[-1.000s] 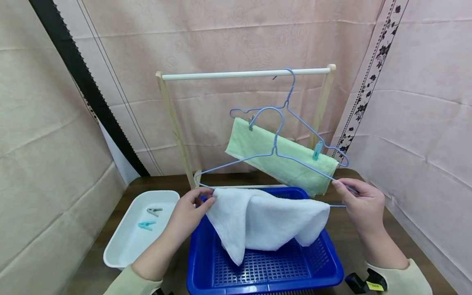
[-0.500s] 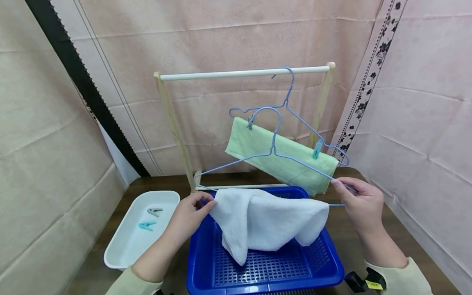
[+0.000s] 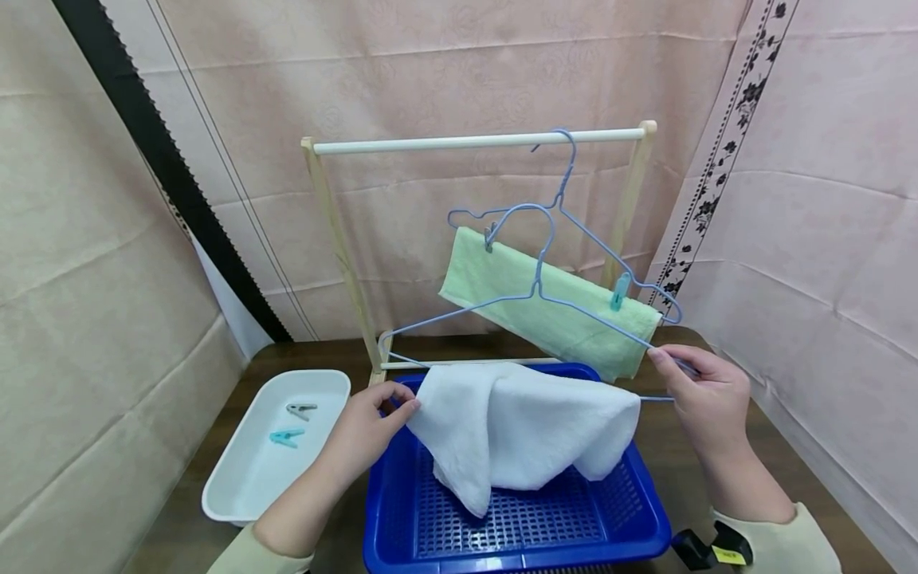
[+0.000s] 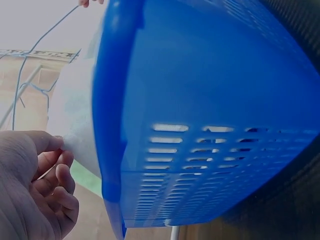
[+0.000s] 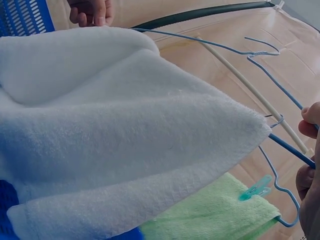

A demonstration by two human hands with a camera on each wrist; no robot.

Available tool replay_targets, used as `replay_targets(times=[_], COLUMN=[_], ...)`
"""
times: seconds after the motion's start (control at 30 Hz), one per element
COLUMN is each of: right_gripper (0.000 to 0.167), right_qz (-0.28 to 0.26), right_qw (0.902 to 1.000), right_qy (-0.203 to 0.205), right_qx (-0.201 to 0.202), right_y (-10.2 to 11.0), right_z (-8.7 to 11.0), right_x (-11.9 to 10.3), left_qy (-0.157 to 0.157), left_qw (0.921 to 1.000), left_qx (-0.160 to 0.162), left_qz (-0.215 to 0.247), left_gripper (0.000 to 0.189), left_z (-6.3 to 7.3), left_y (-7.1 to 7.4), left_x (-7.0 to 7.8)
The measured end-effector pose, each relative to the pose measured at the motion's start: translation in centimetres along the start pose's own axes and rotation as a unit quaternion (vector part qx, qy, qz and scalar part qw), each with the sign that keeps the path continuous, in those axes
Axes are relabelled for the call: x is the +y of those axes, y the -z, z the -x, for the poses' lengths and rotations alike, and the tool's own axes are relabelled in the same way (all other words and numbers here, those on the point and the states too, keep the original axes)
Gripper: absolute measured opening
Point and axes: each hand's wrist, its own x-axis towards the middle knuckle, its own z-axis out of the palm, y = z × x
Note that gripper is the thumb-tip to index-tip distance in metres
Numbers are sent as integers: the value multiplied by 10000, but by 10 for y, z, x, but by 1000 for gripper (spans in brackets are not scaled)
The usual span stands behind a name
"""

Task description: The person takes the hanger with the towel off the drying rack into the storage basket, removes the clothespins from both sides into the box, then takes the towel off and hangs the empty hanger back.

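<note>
A white towel (image 3: pixel 545 426) is draped over the lower bar of a blue wire hanger (image 3: pixel 495 301), above a blue basket (image 3: pixel 516 562). With thumb and fingertips, my left hand (image 3: pixel 373 422) pinches the towel's left edge; the left wrist view shows that pinch on the cloth (image 4: pixel 75 115). My right hand (image 3: pixel 706 395) grips the hanger's right end, and in the right wrist view its fingers (image 5: pixel 311 117) curl round the blue wire beside the towel (image 5: pixel 135 110).
Behind stands a rack with a white rail (image 3: pixel 445 144). From it hangs another blue hanger (image 3: pixel 570 171) with a green cloth (image 3: pixel 545 295) held by clips. A white tray (image 3: pixel 247 470) with a grey clip (image 3: pixel 301 411) and a teal clip (image 3: pixel 287 438) lies left.
My left hand has drawn the towel's left edge slightly to the right along the bar, baring more wire at the left. My right hand keeps its grip on the hanger.
</note>
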Motion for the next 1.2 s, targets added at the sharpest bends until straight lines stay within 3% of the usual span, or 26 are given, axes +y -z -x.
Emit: replay_targets(times=[0.27,1.2], right_gripper=[10,10], right_qz=[-24,33], right_qw=[10000,9999], right_qy=[21,94], right_qx=[43,95], right_y=[1,5], right_z=[-1,-2], right_x=[2,8], left_qy=[200,384], left_qw=[9998,9991], left_qx=[-32,-147], left_qz=[-39,-80], left_gripper=[4,8], left_z=[4,13], left_y=[2,6], left_x=[-3,-8])
